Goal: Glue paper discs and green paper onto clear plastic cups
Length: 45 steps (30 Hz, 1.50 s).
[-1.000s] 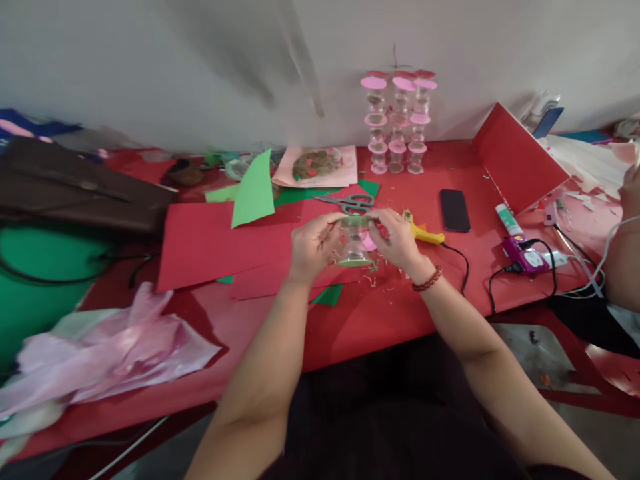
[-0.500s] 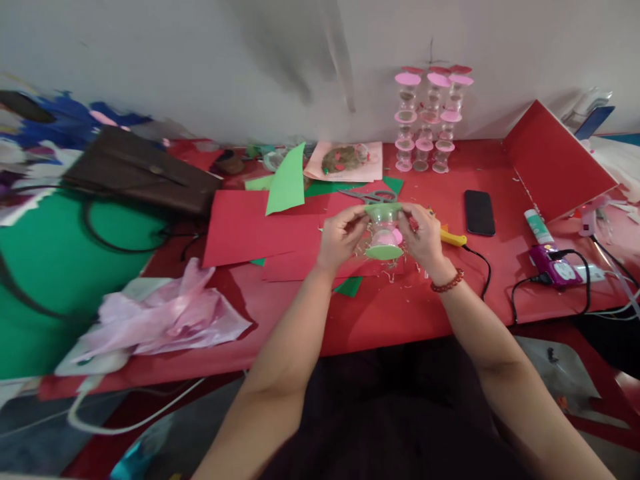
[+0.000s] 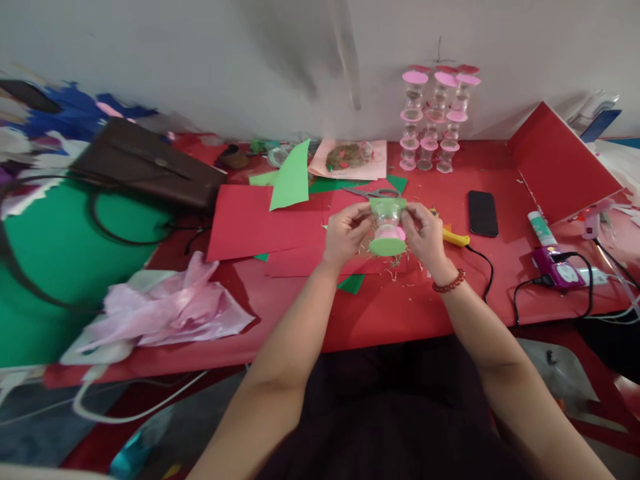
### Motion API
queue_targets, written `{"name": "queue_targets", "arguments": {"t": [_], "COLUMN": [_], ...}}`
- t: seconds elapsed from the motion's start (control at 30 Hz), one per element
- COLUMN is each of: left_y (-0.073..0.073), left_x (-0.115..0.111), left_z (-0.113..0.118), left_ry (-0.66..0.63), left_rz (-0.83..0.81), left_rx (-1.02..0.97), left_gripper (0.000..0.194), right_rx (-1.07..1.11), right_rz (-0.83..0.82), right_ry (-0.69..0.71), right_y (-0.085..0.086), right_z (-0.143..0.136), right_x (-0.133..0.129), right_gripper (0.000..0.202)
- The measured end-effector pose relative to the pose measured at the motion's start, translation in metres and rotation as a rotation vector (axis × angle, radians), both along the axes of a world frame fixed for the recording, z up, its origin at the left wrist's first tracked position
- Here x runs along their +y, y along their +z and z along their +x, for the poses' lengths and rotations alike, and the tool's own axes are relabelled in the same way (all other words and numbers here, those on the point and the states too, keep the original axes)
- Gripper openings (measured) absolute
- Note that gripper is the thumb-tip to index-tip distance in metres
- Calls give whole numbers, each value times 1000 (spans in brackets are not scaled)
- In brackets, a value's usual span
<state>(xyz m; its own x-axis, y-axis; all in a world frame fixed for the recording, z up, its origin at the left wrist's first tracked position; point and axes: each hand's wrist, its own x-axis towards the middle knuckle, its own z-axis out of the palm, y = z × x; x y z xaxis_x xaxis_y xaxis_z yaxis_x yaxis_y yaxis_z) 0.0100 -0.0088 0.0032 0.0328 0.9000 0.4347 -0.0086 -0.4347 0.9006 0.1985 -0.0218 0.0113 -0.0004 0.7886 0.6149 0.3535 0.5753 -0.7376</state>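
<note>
I have the wide red worktop (image 3: 380, 320) spread below me, its covering smooth and faintly shiny. Next in size is the dark brown, flat-flapped handbag (image 3: 145, 160), leathery by its look, then the thin, crumpled pink plastic bag (image 3: 185, 307) and the flat, straight-edged red paper sheets (image 3: 270, 220). By the wall stands the cluster of clear hourglass columns banded with pink discs (image 3: 435, 116).

Smaller are the left hand (image 3: 347, 233) and the right hand (image 3: 423, 233), both pinching opposite sides of the upper end of the clear plastic hourglass-shaped piece with green end discs (image 3: 387, 214). It sits between them, over the sheets; I can't tell whether its lower end touches anything.

I judge it very light, thin-walled and springy, rather slick, and easy to dent at its narrow waist. I'd hold it by the rims with a soft pinch, since squeezing hard could buckle the plastic or loosen the papery discs.

Beyond it lie the grey, hard-bladed scissors (image 3: 377, 193); smallest are the pale, curled scraps (image 3: 394, 264).
</note>
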Motion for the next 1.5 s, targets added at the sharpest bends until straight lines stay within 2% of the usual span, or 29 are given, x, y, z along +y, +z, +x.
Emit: {"name": "queue_targets", "arguments": {"t": [0.13,0.23,0.37,0.47,0.6,0.73,0.97,1.23,1.5], "left_y": [0,1,-1,-4,-6,-7,-13,-8,-8], "left_x": [1,1,3,4,5,6,10,8,9], "left_z": [4,5,4,4,8,9,9,13,5], "left_ry": [-37,-46,-56,-58,-44,-60,-45,-58,-68], "left_rz": [-38,-44,-9,-4,-27,-26,-36,-30,-69], "left_rx": [-85,-111,-93,-69,-124,-159,-102,-117,-66], "left_gripper": [43,42,35,32,39,45,39,41,36], "right_rx": [62,36,0,44,101,103,87,68,-44], "right_rz": [8,55,78,79,48,-21,-72,-85,-78], "right_ry": [56,45,1,28,90,87,66,70,51], "right_y": [-1,0,1,-1,-3,-4,-6,-9,-4], "right_z": [0,0,1,-1,-4,-5,-5,-9,-2], "right_x": [1,1,0,0,1,2,4,3,2], "right_gripper": [15,14,14,14,13,11,10,9,13]}}
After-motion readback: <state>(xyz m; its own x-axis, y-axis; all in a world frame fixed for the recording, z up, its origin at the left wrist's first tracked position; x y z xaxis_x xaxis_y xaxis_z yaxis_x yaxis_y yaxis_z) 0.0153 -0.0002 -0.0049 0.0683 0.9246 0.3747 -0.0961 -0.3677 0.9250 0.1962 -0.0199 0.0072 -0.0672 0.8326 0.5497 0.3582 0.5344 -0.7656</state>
